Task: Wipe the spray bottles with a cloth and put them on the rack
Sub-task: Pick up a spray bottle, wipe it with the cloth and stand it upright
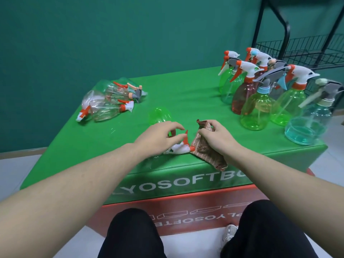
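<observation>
We see a clear green plastic spray bottle point(160, 116) lying on its side near the front edge of the green padded bench point(186, 94), its rounded base pointing away from us and its white trigger head with orange nozzle point(181, 148) pointing toward us. Our left hand point(160, 137) arches over the bottle's neck; its fingers point(176, 127) are curled above the neck and trigger, though we cannot tell whether they press on it or only hover. Just right of the nozzle, our right hand point(217, 138) pinches a brown striped cloth point(202, 146), fingers bunched round its upper fold, while the cloth's lower end drapes over the bench's front edge. The cloth touches or nearly touches the orange nozzle tip.

Farther out on the left, a heap of clear colourless spray bottles point(109, 103) lies tumbled on its side, well apart from both hands. On the right rear stands a tight cluster of upright spray bottles point(270, 90) in green, red-brown and pale blue, trigger heads overlapping; the pale blue one point(309, 120) is nearest the bench's right edge. Behind that cluster, off the bench, stands a black wire rack point(305, 49) against the teal wall point(93, 34). Our dark-trousered knees point(134, 237) sit below the bench front.
</observation>
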The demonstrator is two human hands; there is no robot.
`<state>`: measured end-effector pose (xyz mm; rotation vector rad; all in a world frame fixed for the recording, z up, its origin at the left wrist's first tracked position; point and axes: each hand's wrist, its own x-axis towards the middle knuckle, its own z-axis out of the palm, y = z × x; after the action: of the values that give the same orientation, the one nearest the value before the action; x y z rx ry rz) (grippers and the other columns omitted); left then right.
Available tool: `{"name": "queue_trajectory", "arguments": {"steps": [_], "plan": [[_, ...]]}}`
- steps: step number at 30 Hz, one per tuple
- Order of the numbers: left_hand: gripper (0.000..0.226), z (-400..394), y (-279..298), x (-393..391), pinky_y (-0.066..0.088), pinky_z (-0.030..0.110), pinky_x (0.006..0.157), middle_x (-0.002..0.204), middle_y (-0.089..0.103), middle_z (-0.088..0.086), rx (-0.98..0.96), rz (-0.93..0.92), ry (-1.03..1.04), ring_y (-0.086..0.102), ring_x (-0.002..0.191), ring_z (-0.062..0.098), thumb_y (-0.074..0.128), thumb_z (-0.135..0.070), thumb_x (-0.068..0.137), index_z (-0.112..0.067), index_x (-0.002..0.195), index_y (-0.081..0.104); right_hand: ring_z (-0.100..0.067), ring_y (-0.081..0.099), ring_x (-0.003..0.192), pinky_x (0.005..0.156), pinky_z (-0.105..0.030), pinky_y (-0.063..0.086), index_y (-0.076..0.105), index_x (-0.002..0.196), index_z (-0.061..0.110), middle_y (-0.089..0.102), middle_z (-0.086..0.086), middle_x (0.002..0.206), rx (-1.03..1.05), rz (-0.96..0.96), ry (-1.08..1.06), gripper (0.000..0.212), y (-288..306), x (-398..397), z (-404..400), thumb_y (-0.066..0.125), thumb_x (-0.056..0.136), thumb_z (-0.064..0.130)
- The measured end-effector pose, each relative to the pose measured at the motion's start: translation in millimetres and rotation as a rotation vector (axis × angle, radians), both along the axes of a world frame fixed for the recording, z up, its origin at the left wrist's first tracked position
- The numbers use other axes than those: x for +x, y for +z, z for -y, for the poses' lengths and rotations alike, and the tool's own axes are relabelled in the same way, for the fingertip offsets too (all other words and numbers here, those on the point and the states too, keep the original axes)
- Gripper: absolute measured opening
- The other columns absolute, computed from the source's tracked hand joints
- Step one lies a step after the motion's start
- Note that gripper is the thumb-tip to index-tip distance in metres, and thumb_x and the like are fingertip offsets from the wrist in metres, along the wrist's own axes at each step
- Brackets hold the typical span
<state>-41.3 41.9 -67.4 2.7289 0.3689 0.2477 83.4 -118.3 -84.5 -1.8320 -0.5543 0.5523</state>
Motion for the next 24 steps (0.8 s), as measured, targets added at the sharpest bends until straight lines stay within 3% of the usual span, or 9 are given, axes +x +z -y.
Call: {"name": "queue_trajectory", "arguments": {"steps": [3, 5, 7, 10, 13, 16, 19, 24], "plan": [[0.038, -21.9, 1.2, -2.6, 0.039, 0.042, 0.114, 0.133, 0.055, -0.008, 0.083, -0.041, -0.031, 0.048, 0.124, 0.009, 0.055, -0.021, 0.102, -0.030, 0.139, 0.059, -0.021, 0.070, 0.091, 0.086, -0.036, 0.056, 0.056, 0.121, 0.028, 0.069, 0.000, 0.095, -0.003, -0.013, -0.002, 0.024, -4.6, 5.3, -2.6, 0.056, 0.098, 0.024], [0.056, -34.2, 5.9, -2.2, 0.014, 0.047, 0.126, 0.154, 0.040, -0.006, 0.239, -0.178, -0.081, 0.028, 0.145, 0.013, 0.056, -0.010, 0.092, -0.036, 0.143, 0.053, -0.022, 0.070, 0.092, 0.087, -0.036, 0.056, 0.056, 0.121, 0.027, 0.070, -0.001, 0.096, -0.012, -0.014, 0.000, 0.024, -7.6, 9.1, -3.9, 0.056, 0.098, 0.024], [0.072, -42.6, 11.4, 0.7, -0.010, 0.049, 0.124, 0.167, 0.019, -0.007, 0.409, -0.312, -0.165, 0.003, 0.156, 0.012, 0.057, -0.009, 0.085, -0.041, 0.148, 0.045, -0.022, 0.070, 0.092, 0.087, -0.036, 0.055, 0.058, 0.121, 0.025, 0.070, -0.001, 0.096, -0.016, -0.011, -0.004, 0.023, -10.4, 12.4, -5.4, 0.057, 0.097, 0.024], [0.085, -50.9, 14.6, 11.5, -0.023, 0.048, 0.117, 0.172, 0.001, -0.009, 0.602, -0.437, -0.273, -0.011, 0.158, 0.014, 0.057, -0.010, 0.084, -0.047, 0.156, 0.028, -0.022, 0.069, 0.090, 0.086, -0.035, 0.054, 0.060, 0.117, 0.025, 0.070, -0.002, 0.098, -0.017, -0.012, -0.012, 0.021, -12.4, 16.3, -8.4, 0.057, 0.097, 0.024], [0.086, -53.1, 12.9, 25.4, -0.015, 0.052, 0.122, 0.172, 0.005, -0.006, 0.729, -0.478, -0.302, -0.005, 0.159, 0.018, 0.059, -0.010, 0.090, -0.046, 0.159, 0.022, -0.023, 0.070, 0.092, 0.087, -0.038, 0.056, 0.061, 0.114, 0.026, 0.072, -0.003, 0.099, -0.021, -0.021, -0.001, 0.018, -13.3, 18.9, -10.7, 0.058, 0.096, 0.025], [0.073, -50.1, 12.1, 33.4, 0.001, 0.056, 0.125, 0.167, 0.023, -0.005, 0.830, -0.467, -0.304, 0.008, 0.158, 0.021, 0.061, -0.016, 0.094, -0.042, 0.156, 0.031, -0.026, 0.071, 0.092, 0.087, -0.041, 0.058, 0.061, 0.107, 0.029, 0.072, -0.004, 0.098, -0.019, -0.029, 0.001, 0.012, -13.4, 20.4, -12.0, 0.058, 0.096, 0.025], [0.063, -50.4, 12.3, 30.0, 0.010, 0.057, 0.124, 0.163, 0.031, -0.006, 0.809, -0.441, -0.249, 0.016, 0.155, 0.021, 0.066, -0.032, 0.092, -0.043, 0.149, 0.042, -0.026, 0.072, 0.091, 0.087, -0.044, 0.059, 0.060, 0.107, 0.028, 0.072, -0.005, 0.097, -0.007, -0.038, -0.002, 0.012, -12.4, 19.7, -10.8, 0.057, 0.096, 0.025], [0.065, -53.7, 11.5, 5.6, 0.025, 0.052, 0.114, 0.157, 0.039, -0.008, 0.709, -0.345, -0.129, 0.028, 0.147, 0.020, 0.064, -0.051, 0.088, -0.045, 0.148, 0.042, -0.027, 0.071, 0.094, 0.090, -0.044, 0.058, 0.061, 0.112, 0.027, 0.072, -0.006, 0.098, 0.028, -0.043, 0.000, 0.016, -10.5, 13.3, -5.4, 0.057, 0.096, 0.026]]}}
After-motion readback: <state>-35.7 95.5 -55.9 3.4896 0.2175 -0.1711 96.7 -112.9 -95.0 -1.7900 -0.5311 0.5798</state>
